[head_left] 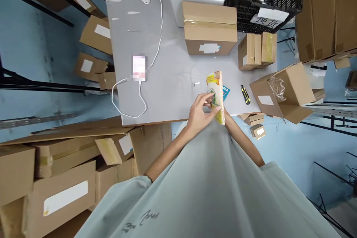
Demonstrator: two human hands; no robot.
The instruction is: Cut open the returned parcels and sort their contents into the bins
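Observation:
A slim yellow-and-cream book (215, 93) with a green round mark stands tilted up at the table's front edge; whether it is a single book or a boxed set I cannot tell. My left hand (201, 111) has its thumb against the lower cover and its curled fingers at the cover's left side. My right hand (225, 114) reaches behind the book, which hides its fingers. Just beyond lies a small blue printed card or booklet (225, 92), partly covered by the book. To the right is a black-and-yellow box cutter (245, 94).
A closed carton (210, 29), smaller cartons (252, 51), a white bin (175, 5) and a black crate (264, 3) stand at the back. A cabled device (139, 67) lies left. An open carton (290, 93) is right; stacked cartons (64, 189) fill the lower left.

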